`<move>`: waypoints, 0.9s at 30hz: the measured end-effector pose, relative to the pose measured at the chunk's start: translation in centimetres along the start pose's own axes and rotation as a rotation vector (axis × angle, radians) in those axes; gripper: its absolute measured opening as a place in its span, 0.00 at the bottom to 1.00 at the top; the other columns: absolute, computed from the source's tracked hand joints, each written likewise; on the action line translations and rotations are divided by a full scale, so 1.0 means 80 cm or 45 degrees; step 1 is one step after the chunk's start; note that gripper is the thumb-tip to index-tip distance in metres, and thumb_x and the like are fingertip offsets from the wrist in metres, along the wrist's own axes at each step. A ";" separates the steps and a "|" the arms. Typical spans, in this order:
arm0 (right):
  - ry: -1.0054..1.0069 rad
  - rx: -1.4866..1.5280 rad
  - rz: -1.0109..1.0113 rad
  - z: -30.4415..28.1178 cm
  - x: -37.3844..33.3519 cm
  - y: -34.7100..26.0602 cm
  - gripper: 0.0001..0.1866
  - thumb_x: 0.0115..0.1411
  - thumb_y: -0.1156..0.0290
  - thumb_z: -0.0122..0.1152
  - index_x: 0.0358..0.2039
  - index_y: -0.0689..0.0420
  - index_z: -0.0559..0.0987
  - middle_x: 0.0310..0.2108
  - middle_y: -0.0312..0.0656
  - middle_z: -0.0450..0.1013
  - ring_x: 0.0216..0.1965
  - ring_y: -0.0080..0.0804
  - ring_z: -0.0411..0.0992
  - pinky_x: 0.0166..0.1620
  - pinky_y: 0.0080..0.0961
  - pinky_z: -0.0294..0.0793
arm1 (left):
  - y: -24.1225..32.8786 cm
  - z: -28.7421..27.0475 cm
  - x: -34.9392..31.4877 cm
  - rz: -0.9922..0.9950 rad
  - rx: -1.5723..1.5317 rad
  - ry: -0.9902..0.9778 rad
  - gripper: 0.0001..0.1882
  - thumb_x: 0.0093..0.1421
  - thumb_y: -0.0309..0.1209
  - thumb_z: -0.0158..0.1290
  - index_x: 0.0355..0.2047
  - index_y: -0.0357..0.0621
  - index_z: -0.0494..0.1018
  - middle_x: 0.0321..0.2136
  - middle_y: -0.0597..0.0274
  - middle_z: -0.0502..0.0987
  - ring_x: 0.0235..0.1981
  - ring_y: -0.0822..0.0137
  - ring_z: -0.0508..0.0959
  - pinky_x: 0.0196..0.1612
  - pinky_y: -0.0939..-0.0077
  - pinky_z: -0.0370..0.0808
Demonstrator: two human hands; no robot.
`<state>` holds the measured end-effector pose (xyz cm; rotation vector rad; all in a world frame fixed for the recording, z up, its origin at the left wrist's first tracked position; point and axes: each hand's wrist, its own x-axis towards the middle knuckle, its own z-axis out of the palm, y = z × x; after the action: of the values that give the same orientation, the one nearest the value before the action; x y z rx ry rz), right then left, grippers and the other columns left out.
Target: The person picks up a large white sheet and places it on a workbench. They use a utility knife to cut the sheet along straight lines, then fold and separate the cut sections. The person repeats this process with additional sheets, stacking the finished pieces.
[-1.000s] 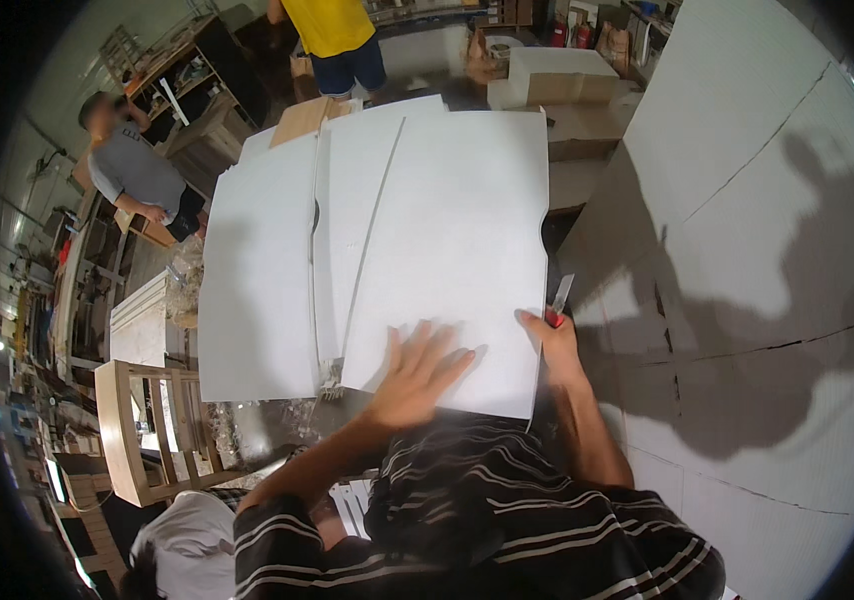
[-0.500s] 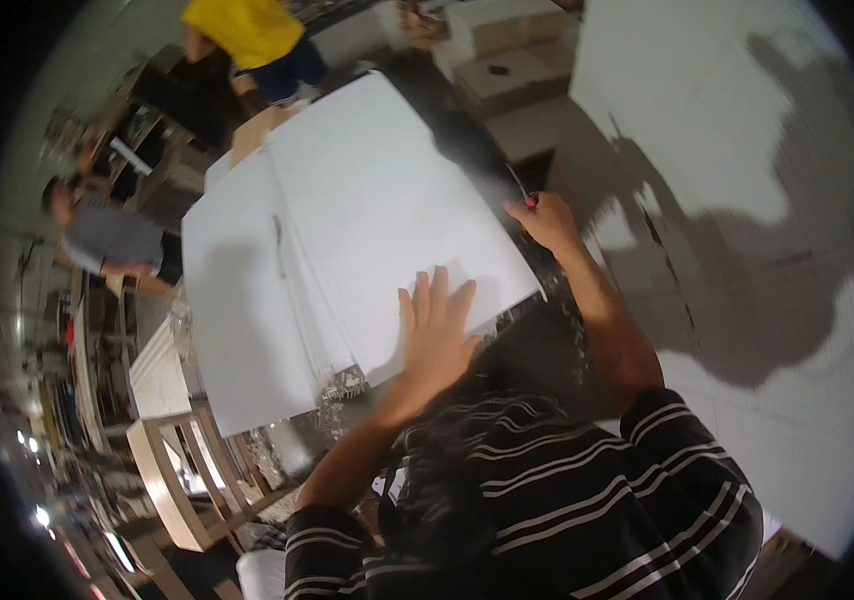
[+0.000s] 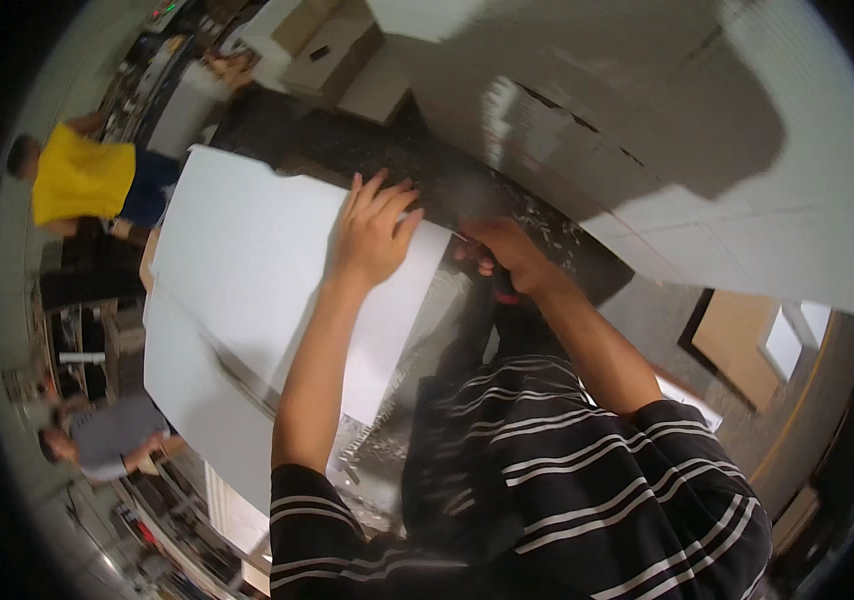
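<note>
A large white panel (image 3: 237, 250) lies before me, its near right corner close to my right hand. My left hand (image 3: 372, 235) rests on it by the far right edge, fingers stretched and somewhat apart, holding nothing. Just off the panel's corner, my right hand (image 3: 503, 250) is closed around a hand tool with a red and dark handle (image 3: 507, 294). Its thin tip points toward the corner; the fingers and blur hide most of it, and I cannot tell whether it touches the panel.
Whitish scraps (image 3: 545, 222) are scattered on the dark surface beyond my right hand. A large pale sheet (image 3: 787, 220) rises at the right. Cardboard boxes (image 3: 332, 50) stand at the back. Two people, one in a yellow shirt (image 3: 87, 180), one in grey (image 3: 107, 435), are at the left.
The view has turned, so the panel appears rotated. My left hand has shifted from the near edge to the far right edge. My right hand has come in to the corner with the tool.
</note>
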<state>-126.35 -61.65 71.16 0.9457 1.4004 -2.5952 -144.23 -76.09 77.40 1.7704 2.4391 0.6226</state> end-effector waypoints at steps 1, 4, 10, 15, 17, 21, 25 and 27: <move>0.019 0.000 -0.024 0.005 0.002 0.004 0.22 0.67 0.47 0.63 0.35 0.56 0.83 0.27 0.33 0.79 0.20 0.16 0.62 0.24 0.18 0.61 | -0.007 0.007 0.012 0.191 0.067 0.147 0.13 0.67 0.36 0.53 0.37 0.41 0.83 0.45 0.50 0.84 0.55 0.44 0.77 0.69 0.45 0.61; 0.120 0.076 0.041 0.020 0.006 0.013 0.23 0.65 0.45 0.65 0.35 0.56 0.83 0.27 0.33 0.78 0.21 0.17 0.63 0.25 0.20 0.62 | -0.024 0.017 0.036 -0.042 0.148 -0.420 0.21 0.69 0.40 0.48 0.29 0.40 0.84 0.35 0.40 0.83 0.43 0.40 0.82 0.59 0.48 0.71; 0.309 0.337 -0.156 0.034 0.038 0.010 0.20 0.65 0.50 0.67 0.27 0.54 0.79 0.20 0.31 0.70 0.19 0.20 0.62 0.24 0.23 0.59 | -0.031 0.029 0.074 -0.051 0.242 -0.339 0.28 0.72 0.45 0.41 0.30 0.35 0.81 0.32 0.35 0.79 0.37 0.35 0.79 0.40 0.43 0.72; 0.515 0.321 -0.378 0.047 0.049 0.014 0.17 0.67 0.56 0.67 0.29 0.56 0.78 0.20 0.30 0.69 0.20 0.19 0.63 0.23 0.25 0.62 | -0.028 0.036 0.083 -0.103 0.298 -0.331 0.25 0.72 0.43 0.42 0.33 0.36 0.82 0.34 0.38 0.81 0.39 0.36 0.80 0.44 0.46 0.75; 0.580 0.430 -0.505 0.064 0.048 0.022 0.17 0.67 0.56 0.66 0.31 0.57 0.78 0.22 0.31 0.71 0.21 0.19 0.64 0.23 0.25 0.63 | -0.028 0.038 0.081 -0.066 0.256 -0.296 0.25 0.72 0.43 0.41 0.33 0.36 0.82 0.36 0.39 0.82 0.40 0.36 0.80 0.45 0.46 0.75; 0.693 0.380 -0.575 0.077 0.061 0.033 0.23 0.67 0.50 0.64 0.31 0.61 0.80 0.25 0.36 0.74 0.28 0.21 0.67 0.31 0.27 0.67 | -0.034 0.042 0.081 -0.126 0.308 -0.329 0.25 0.72 0.44 0.42 0.34 0.37 0.82 0.37 0.40 0.82 0.41 0.36 0.79 0.45 0.46 0.75; 0.534 0.299 -0.220 0.040 0.073 0.078 0.29 0.67 0.40 0.60 0.35 0.59 0.80 0.23 0.34 0.71 0.23 0.24 0.67 0.28 0.27 0.69 | -0.039 0.042 0.081 -0.150 0.310 -0.300 0.26 0.72 0.48 0.43 0.34 0.39 0.81 0.36 0.42 0.82 0.41 0.36 0.79 0.45 0.49 0.74; 0.701 0.652 -0.111 0.018 0.078 0.114 0.28 0.69 0.41 0.55 0.36 0.57 0.80 0.26 0.39 0.72 0.25 0.28 0.70 0.27 0.28 0.70 | -0.032 0.040 0.076 -0.164 0.171 -0.200 0.27 0.71 0.51 0.45 0.31 0.39 0.81 0.33 0.43 0.82 0.38 0.38 0.79 0.43 0.53 0.74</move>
<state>-129.30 -66.68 61.62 1.8090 0.8398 -2.9612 -147.68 -70.25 74.67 1.6195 2.5132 0.3025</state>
